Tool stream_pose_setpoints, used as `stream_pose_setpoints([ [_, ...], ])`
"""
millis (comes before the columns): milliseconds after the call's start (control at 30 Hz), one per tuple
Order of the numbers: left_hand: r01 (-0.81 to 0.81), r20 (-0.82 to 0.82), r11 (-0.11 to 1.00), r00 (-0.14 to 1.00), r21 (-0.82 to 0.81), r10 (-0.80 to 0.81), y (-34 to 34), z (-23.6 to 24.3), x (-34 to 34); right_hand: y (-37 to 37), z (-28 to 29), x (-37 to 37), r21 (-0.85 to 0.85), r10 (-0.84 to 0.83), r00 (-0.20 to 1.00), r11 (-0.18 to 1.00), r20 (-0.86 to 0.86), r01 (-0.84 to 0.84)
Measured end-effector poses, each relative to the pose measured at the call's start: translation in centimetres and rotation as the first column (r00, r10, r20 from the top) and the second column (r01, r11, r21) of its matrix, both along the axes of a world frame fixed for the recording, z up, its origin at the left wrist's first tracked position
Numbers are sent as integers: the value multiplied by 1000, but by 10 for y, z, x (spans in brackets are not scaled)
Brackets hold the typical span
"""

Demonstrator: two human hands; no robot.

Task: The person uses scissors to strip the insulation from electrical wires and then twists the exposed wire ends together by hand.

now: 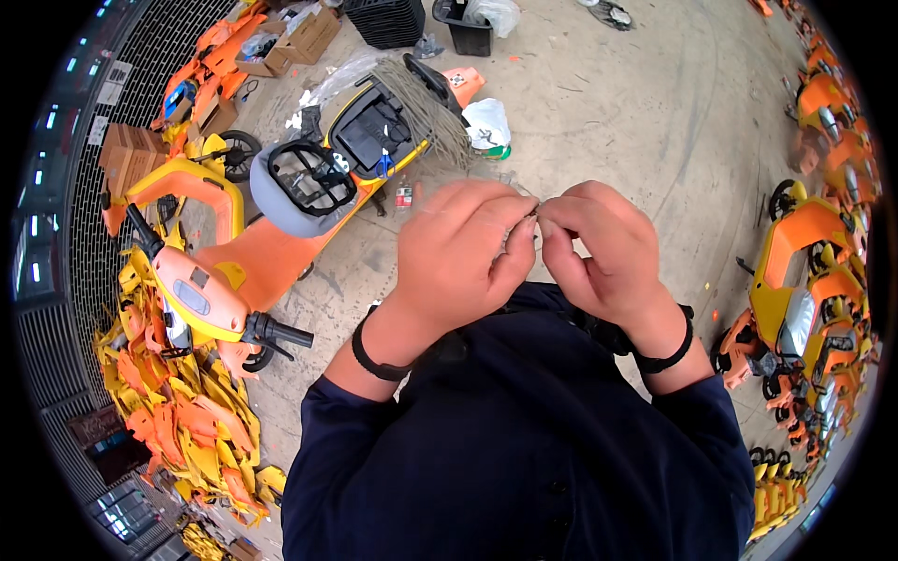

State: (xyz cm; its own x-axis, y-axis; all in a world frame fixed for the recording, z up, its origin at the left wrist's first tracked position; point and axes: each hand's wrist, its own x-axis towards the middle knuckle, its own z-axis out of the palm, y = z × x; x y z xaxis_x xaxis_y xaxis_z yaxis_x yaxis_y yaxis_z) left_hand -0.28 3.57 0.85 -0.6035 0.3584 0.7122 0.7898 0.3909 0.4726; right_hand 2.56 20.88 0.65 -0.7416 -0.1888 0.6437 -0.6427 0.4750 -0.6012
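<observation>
In front of my chest my left hand [463, 252] and my right hand [603, 257] are closed in pinches, fingertips meeting around a small, thin dark thing [531, 215] too small to make out. Just to their left stands a partly dismantled orange and yellow scooter [215, 252]. Its seat area holds a grey open-framed piece [276, 196], a black open compartment [354, 131], blue-handled scissors [383, 165] and a bundle of thin grey cables [430, 122].
Piled yellow and orange panels [196, 439] fill the lower left. Rows of scooters [795, 280] line the right. Cardboard boxes [131, 154], stacked black crates [383, 19], a black bin [468, 28] and a white bag [486, 122] rest on the concrete floor [617, 112].
</observation>
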Motion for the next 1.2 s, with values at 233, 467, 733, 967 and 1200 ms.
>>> stream_pose_setpoints([
  [233,-72,-94,982,994,-173,57,-1,-8,1,-2,-6,0,124,-43,998,991,-54,49],
  [467,-37,-85,989,996,-143,25,-2,-10,1,1,-5,4,58,28,996,998,84,-33],
  [733,55,47,998,997,25,-56,-4,2,3,1,2,6,-133,154,966,983,206,-128],
  [967,76,89,995,993,65,-82,-6,3,4,4,4,8,-193,203,945,969,257,-156],
  [1200,114,264,982,953,153,-151,-7,0,8,6,3,8,-253,255,927,949,275,-186],
])
